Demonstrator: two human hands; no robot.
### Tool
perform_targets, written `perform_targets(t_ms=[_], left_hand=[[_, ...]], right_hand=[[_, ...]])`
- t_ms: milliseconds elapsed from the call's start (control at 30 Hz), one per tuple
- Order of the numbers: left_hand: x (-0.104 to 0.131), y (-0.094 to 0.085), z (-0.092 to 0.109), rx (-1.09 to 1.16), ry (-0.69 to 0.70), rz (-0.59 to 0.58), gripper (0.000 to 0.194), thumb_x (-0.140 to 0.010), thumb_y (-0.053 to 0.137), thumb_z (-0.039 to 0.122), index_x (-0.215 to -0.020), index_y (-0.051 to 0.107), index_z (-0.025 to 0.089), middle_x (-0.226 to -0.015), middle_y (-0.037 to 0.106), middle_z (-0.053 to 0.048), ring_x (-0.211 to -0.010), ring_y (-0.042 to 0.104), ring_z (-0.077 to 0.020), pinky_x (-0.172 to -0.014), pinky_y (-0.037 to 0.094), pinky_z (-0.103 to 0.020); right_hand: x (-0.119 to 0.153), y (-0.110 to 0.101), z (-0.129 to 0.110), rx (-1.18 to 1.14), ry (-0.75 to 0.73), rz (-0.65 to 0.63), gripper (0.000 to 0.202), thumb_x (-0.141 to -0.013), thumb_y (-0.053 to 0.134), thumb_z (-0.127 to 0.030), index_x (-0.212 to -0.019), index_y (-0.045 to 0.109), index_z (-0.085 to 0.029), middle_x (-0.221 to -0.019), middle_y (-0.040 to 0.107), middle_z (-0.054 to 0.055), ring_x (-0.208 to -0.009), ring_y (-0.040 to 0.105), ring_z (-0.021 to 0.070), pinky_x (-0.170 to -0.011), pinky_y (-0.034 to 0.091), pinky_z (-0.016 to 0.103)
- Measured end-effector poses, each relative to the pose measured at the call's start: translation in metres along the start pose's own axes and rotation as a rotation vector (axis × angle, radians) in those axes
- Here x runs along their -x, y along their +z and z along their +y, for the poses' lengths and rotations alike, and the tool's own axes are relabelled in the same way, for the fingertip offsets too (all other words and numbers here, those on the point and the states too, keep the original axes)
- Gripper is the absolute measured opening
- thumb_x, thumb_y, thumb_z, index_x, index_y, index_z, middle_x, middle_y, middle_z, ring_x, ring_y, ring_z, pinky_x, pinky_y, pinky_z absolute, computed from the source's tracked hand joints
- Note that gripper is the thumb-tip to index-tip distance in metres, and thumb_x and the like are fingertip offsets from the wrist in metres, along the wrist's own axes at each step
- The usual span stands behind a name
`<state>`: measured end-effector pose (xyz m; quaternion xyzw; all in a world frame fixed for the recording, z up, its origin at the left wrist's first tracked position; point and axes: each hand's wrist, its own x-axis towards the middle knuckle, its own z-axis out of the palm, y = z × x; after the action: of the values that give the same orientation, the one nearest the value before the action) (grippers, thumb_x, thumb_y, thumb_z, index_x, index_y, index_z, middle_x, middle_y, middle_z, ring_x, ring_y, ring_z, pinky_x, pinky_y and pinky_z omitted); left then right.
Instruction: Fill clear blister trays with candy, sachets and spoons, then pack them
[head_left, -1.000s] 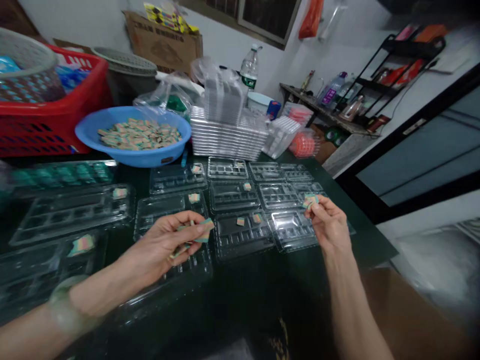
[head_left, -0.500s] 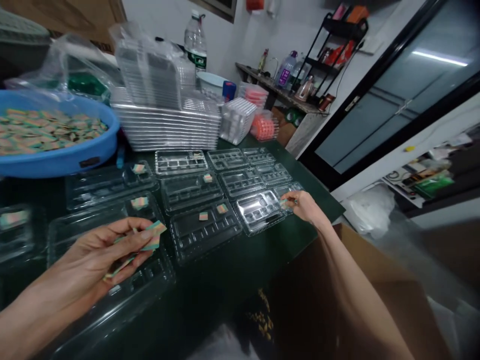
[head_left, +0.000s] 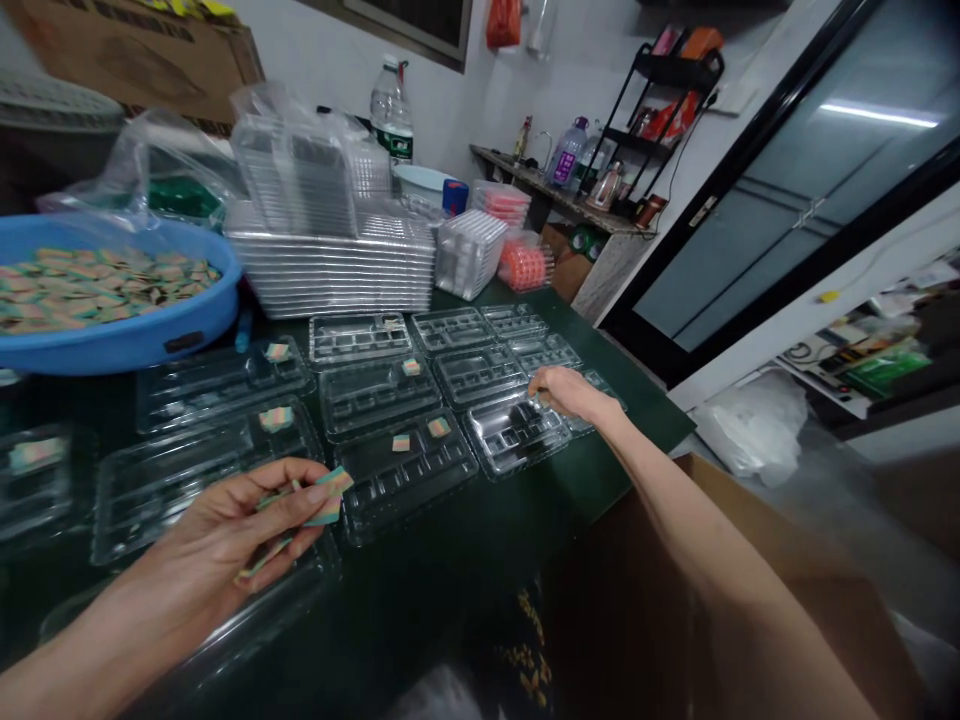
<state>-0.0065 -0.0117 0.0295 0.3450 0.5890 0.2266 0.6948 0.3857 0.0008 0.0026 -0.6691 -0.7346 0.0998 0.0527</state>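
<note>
My left hand (head_left: 259,525) is closed around several flat squares (head_left: 330,497) striped in orange, yellow and green, with one sticking out past the thumb. It hangs over clear plastic trays at the near left. My right hand (head_left: 566,392) reaches far forward, its fingers pinched above the back edge of a clear compartment tray (head_left: 517,435); what they hold is too small to make out. Beside that tray, another tray (head_left: 409,480) bears two striped squares (head_left: 439,428). Single squares lie in several other trays, such as the one at left (head_left: 276,418).
A blue basin (head_left: 127,350) full of striped squares stands at the left. Stacked clear trays (head_left: 337,265) rise behind the laid-out rows on the dark green table (head_left: 480,560). An open cardboard box (head_left: 750,520) sits below my right arm.
My right hand has moved left, from the rightmost near tray to the back edge of the tray beside it. My left hand still holds its squares; the view has tilted up slightly.
</note>
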Motion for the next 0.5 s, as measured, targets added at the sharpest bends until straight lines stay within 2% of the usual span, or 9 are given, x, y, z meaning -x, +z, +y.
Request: perform_targets(t_ms=[133, 233, 500], left_hand=[[0.000, 0.001, -0.003, -0.026, -0.026, 0.010, 0.040, -0.055, 0.080, 0.038, -0.088, 0.061, 0.029, -0.097, 0.064, 0.004, -0.091, 0.056, -0.0091, -0.067, 0.047, -0.009], [-0.002, 0.000, -0.005, -0.044, -0.032, -0.015, 0.038, -0.057, 0.079, 0.039, -0.088, 0.060, 0.029, -0.100, 0.062, 0.004, -0.094, 0.055, -0.0095, -0.068, 0.047, -0.010], [-0.006, 0.006, -0.008, -0.027, -0.027, -0.005, 0.039, -0.051, 0.082, 0.039, -0.083, 0.063, 0.027, -0.097, 0.062, 0.002, -0.089, 0.057, -0.0114, -0.066, 0.048, -0.011]], right_hand=[[-0.006, -0.001, -0.005, -0.043, -0.042, -0.056, 0.030, -0.059, 0.049, 0.002, -0.075, 0.066, -0.017, -0.082, 0.066, 0.003, -0.077, 0.057, 0.0147, -0.070, 0.038, 0.022], [-0.005, 0.000, -0.005, -0.089, -0.027, -0.057, 0.028, -0.063, 0.049, -0.003, -0.083, 0.063, -0.016, -0.079, 0.065, 0.002, -0.071, 0.055, 0.0135, -0.066, 0.039, 0.022], [-0.009, -0.003, 0.013, -0.185, 0.004, -0.106, 0.024, -0.066, 0.044, -0.007, -0.079, 0.064, -0.012, -0.065, 0.061, 0.001, -0.058, 0.053, 0.0108, -0.057, 0.039, 0.021]])
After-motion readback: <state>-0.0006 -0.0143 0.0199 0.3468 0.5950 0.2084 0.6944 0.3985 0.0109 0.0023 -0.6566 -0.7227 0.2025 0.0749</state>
